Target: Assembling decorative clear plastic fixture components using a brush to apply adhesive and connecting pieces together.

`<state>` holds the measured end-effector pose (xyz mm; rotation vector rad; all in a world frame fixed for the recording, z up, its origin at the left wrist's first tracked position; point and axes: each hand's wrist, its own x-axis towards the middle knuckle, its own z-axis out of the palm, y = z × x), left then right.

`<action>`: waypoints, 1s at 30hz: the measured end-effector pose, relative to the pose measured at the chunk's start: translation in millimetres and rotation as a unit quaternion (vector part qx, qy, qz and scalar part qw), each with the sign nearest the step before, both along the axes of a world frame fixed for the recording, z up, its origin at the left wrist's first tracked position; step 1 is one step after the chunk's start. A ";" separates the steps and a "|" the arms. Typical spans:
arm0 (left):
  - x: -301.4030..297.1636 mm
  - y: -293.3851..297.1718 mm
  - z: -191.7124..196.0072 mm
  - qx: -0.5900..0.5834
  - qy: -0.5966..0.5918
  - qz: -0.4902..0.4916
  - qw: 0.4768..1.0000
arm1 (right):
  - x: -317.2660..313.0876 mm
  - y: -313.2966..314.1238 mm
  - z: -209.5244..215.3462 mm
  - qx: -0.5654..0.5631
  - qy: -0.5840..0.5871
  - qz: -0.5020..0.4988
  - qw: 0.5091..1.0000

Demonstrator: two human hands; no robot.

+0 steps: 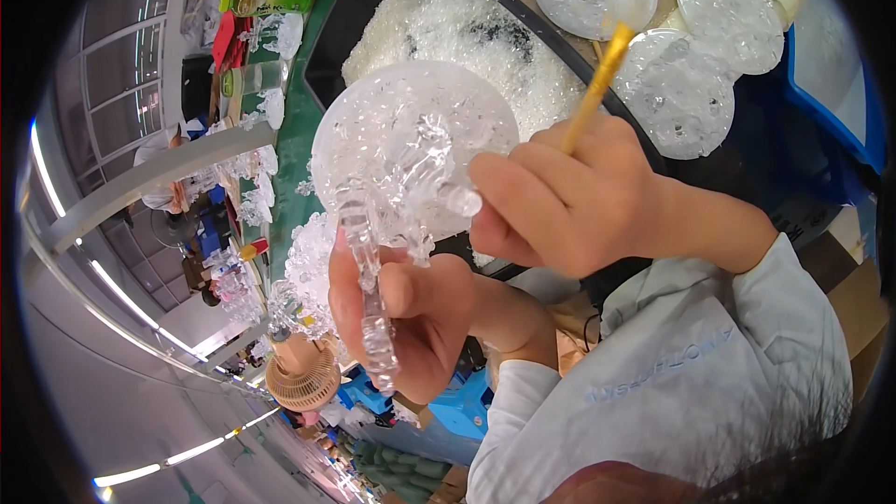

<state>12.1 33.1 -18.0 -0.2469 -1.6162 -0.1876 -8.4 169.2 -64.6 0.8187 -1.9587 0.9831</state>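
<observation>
My left hand point(425, 313) is closed around a clear, knobbly, ice-like ornament point(378, 317) with bent, limb-like parts. A round frosted disc point(373, 131), speckled with clear bits, lies behind these parts and seems joined to them. In my right hand point(579, 196) a thin yellow stick point(602, 79) is gripped, pointing up and away; whether it is a brush handle I cannot tell. The right fingertips are at the end of a clear rod-like part point(459, 199) of the ornament. Below the disc is a black tray point(327, 61) of whitish translucent granules point(504, 75).
Several clear ornaments on round discs point(677, 93) lie beyond the tray at right. A blue bin point(821, 103) stands at the right edge. On the green table point(297, 121) are a green bottle point(271, 2) and clear pieces. A beige fan point(303, 378) is at lower left.
</observation>
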 end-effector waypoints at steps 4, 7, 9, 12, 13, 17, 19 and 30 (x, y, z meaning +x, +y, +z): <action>-1.2 0.4 -2.8 0.004 0.010 0.002 1.000 | -3.6 -4.2 -1.4 -0.034 0.005 0.006 0.999; 3.9 -5.9 1.8 -0.050 0.001 -0.010 0.999 | -5.4 -8.9 -1.5 -0.083 0.027 -0.021 0.996; 8.5 -3.4 -0.1 -0.038 -0.005 -0.012 0.999 | -7.2 -8.3 -0.9 -0.100 0.015 0.008 0.995; 1.7 9.7 -0.4 -0.004 0.040 -0.032 0.999 | -6.6 -9.6 1.1 -0.107 -0.011 0.037 0.994; -2.8 13.6 -0.9 0.020 0.092 -0.058 0.994 | -7.1 -7.5 1.4 -0.107 -0.013 0.035 0.994; -3.4 11.3 -5.1 -0.018 0.098 -0.059 0.993 | -9.1 -3.2 0.0 -0.071 -0.040 0.068 0.994; -3.6 15.6 -4.7 -0.055 0.106 -0.037 0.992 | -10.5 -3.1 -2.0 -0.074 -0.049 0.088 0.992; -6.0 18.1 0.6 0.072 0.088 -0.010 0.994 | -9.4 -11.5 -3.2 -0.119 -0.013 0.013 0.993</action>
